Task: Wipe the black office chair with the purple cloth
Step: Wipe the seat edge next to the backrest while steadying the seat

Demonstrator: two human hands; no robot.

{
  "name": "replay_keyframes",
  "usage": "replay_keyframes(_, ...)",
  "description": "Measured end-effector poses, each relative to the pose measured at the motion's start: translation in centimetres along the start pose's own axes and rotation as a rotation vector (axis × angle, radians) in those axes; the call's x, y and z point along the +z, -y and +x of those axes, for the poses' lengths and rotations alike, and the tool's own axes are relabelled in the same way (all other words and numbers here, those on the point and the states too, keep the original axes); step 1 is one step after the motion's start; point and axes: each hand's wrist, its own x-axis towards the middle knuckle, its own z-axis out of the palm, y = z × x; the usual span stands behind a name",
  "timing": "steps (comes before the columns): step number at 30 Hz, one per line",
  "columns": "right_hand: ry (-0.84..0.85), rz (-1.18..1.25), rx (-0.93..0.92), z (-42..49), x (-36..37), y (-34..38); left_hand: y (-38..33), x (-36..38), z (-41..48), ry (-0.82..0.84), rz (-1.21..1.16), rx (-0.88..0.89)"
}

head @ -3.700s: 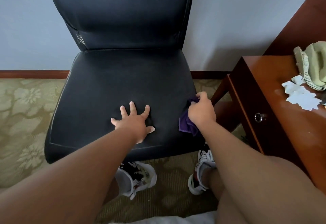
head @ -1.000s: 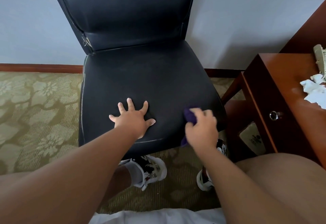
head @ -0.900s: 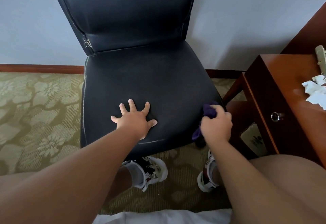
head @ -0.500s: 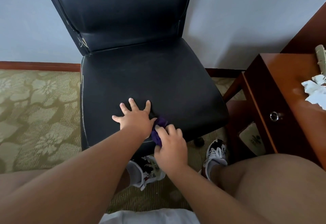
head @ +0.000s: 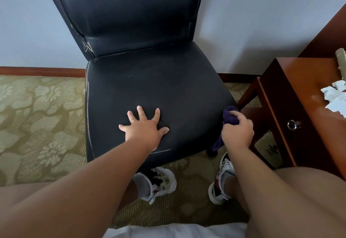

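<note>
The black office chair point(head: 153, 80) stands against the pale wall, its seat facing me and its tall backrest behind. My left hand point(head: 144, 127) lies flat on the front middle of the seat with the fingers spread. At the seat's front right corner my right hand point(head: 236, 132) is closed around the bunched purple cloth point(head: 231, 118). The cloth presses on the seat's right edge and a tail of it hangs down below my fist.
A red-brown wooden cabinet point(head: 299, 95) with a round knob point(head: 292, 124) stands close on the right, white crumpled paper point(head: 335, 97) on its top. My two sneakers point(head: 159, 181) rest on the patterned green carpet point(head: 37, 121) under the seat's front edge.
My right hand has swept the cloth from beside my left hand's thumb to the right, along the seat's front to its right corner. My left hand has stayed flat on the seat.
</note>
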Motion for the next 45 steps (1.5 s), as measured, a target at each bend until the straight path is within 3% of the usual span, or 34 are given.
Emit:
replay_keyframes(4, 0.019, -0.179, -0.148, -3.2, 1.4, 0.5, -0.6, 0.1, 0.1, -0.004, 0.009, -0.012)
replay_keyframes(9, 0.211, -0.332, -0.464, -11.1, 4.4, 0.9, -1.2, -0.1, 0.0, -0.003, 0.024, -0.03)
replay_keyframes(15, 0.368, -0.338, -0.584, -11.1, 4.0, 0.8, 0.2, -0.7, -0.2, -0.024, 0.042, 0.032)
replay_keyframes(17, 0.326, -0.308, -0.553, -9.4, 3.3, 1.1, 1.4, -1.0, -0.4, -0.051, 0.067, 0.095)
replay_keyframes(20, 0.195, -0.157, -0.315, -6.1, 2.2, 0.8, 3.9, -1.9, -0.7, -0.073, 0.028, 0.19)
replay_keyframes(24, 0.228, -0.028, -0.174, -3.8, 1.6, 1.0, 7.0, -1.8, -0.8, -0.069, -0.062, 0.18)
replay_keyframes(28, 0.257, -0.127, -0.262, -6.3, 2.0, 1.5, 6.6, -0.2, -1.1, -0.023, -0.058, 0.08)
replay_keyframes(35, 0.409, -0.359, -0.606, -13.6, 4.6, 2.8, 4.9, -0.2, -0.7, 0.008, -0.003, 0.044)
replay_keyframes(41, 0.466, -0.425, -0.789, -12.2, 4.1, 3.7, 5.7, 0.0, -0.1, 0.026, -0.01, 0.064)
replay_keyframes(43, 0.369, -0.429, -0.72, -9.9, 3.6, 4.0, 5.9, 0.0, 0.0, 0.033, -0.011, 0.066)
replay_keyframes(45, 0.253, -0.361, -0.486, -6.7, 2.8, 3.6, 5.9, 0.0, 0.0, 0.043, -0.016, 0.068)
